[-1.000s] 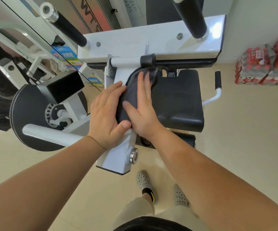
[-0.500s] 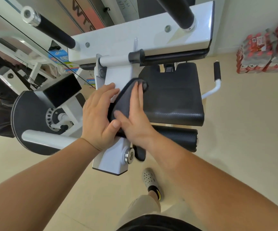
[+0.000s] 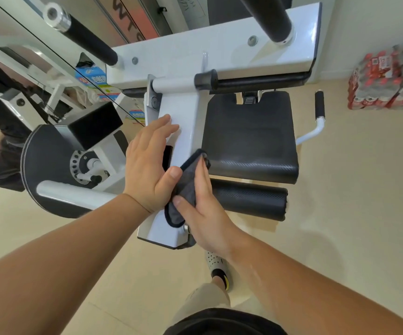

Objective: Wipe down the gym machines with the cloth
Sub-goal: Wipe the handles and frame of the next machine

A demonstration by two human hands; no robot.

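A white gym machine with a flat white arm (image 3: 183, 117) fills the middle of the view, with a black seat pad (image 3: 248, 131) to its right. A dark grey cloth (image 3: 187, 187) lies on the lower part of the white arm. My right hand (image 3: 202, 209) presses the cloth flat against the arm, fingers straight over it. My left hand (image 3: 147, 165) rests on the left side of the arm with straight fingers, its thumb touching the cloth's edge.
A black roller pad (image 3: 248, 199) sticks out below the seat. Black-gripped handles (image 3: 89, 37) and a side handle (image 3: 319, 105) project from the frame. A mirror with a round black plate (image 3: 45, 170) is on the left. Packs of red cans (image 3: 386, 78) stand by the right wall.
Both hands have slid down the white arm toward me, the right hand dragging the cloth from the top pivot to the lower end. The upper arm now shows bare.
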